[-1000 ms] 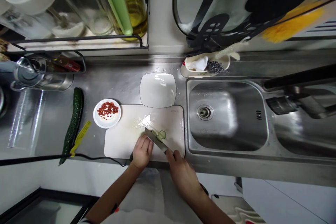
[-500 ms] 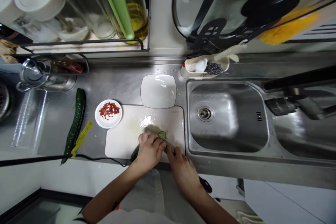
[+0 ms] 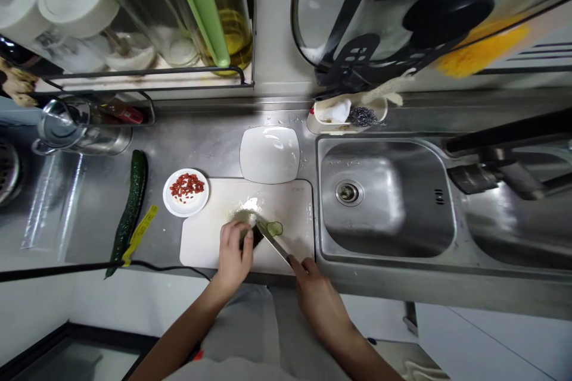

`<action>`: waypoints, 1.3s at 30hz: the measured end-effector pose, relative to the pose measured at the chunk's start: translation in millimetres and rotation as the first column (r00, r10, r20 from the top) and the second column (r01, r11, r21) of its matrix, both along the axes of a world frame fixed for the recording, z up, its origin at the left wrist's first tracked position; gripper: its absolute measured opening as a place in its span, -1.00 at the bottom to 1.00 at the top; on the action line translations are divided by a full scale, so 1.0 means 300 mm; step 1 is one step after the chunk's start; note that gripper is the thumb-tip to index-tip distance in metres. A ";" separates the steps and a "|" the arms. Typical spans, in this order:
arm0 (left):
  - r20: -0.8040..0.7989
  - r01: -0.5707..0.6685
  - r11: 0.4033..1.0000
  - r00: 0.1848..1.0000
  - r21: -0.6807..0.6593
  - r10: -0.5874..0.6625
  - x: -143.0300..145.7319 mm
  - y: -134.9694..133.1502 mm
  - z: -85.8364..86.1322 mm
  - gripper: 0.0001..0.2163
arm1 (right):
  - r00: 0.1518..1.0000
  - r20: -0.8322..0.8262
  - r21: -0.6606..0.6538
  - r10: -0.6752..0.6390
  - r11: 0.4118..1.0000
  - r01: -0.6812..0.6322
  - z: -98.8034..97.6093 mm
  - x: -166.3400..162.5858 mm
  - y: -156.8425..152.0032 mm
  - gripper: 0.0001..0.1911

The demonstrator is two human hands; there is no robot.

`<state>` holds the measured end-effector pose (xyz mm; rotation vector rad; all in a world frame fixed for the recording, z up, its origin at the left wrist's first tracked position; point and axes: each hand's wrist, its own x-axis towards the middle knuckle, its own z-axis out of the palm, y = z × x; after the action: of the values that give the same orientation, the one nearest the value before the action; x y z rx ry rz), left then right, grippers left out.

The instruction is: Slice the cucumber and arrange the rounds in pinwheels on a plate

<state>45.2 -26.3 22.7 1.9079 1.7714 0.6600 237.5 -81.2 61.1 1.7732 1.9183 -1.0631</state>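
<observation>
On the white cutting board (image 3: 203, 243), my left hand (image 3: 235, 250) is closed around a piece of cucumber (image 3: 257, 236), mostly covered by my fingers. My right hand (image 3: 318, 292) grips a knife (image 3: 276, 244) by its handle. The blade stands along the cucumber's right side; whether it touches cannot be made out. Just right of the blade lie thin cucumber slices (image 3: 274, 228), overlapping on the board. A whole cucumber (image 3: 131, 208) rests on the steel counter to the left, away from both hands.
A small white plate of red berries (image 3: 186, 186) overlaps the board's left corner. Behind the board sits a white square plate (image 3: 270, 155). To the right is a steel sink (image 3: 388, 196). A black cable (image 3: 165, 268) crosses the counter's front edge near a yellow strip (image 3: 142, 232).
My left hand has moved left and turned from over the blade to the cucumber piece. The knife has come into plain sight, its blade now angled up-left. The slices now show beside it.
</observation>
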 end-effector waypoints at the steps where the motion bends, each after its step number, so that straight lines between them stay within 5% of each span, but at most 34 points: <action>1: 0.005 -0.015 1.000 1.000 -0.008 0.015 -0.011 -0.015 -0.016 -0.81 | 0.999 -0.033 -0.006 -0.037 0.999 0.036 0.001 0.004 -0.003 -0.47; 7: -0.038 0.179 0.977 0.982 -0.119 -0.185 -0.021 -0.063 -0.096 -0.65 | 0.980 -0.108 -0.002 -0.166 0.986 0.166 -0.001 0.017 -0.003 -0.53; 15: -0.009 0.205 0.963 0.978 -0.176 -0.210 -0.065 -0.075 -0.083 -0.70 | 0.985 -0.093 -0.028 -0.142 0.990 0.140 -0.006 -0.018 -0.002 -0.54; 27: 0.036 0.230 0.971 0.972 0.058 -0.233 -0.048 -0.067 -0.143 -0.78 | 1.000 -0.027 -0.080 -0.013 0.997 0.011 0.010 -0.073 -0.013 -0.44; 39: 0.005 0.267 0.955 0.963 0.130 -0.270 -0.049 -0.078 -0.159 -0.77 | 1.000 -0.005 -0.124 0.020 0.992 -0.021 0.021 -0.067 -0.031 -0.40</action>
<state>30.5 -49.8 -24.9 2.1674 1.4481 0.7053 217.5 -90.6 67.3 1.6817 1.8259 -1.1529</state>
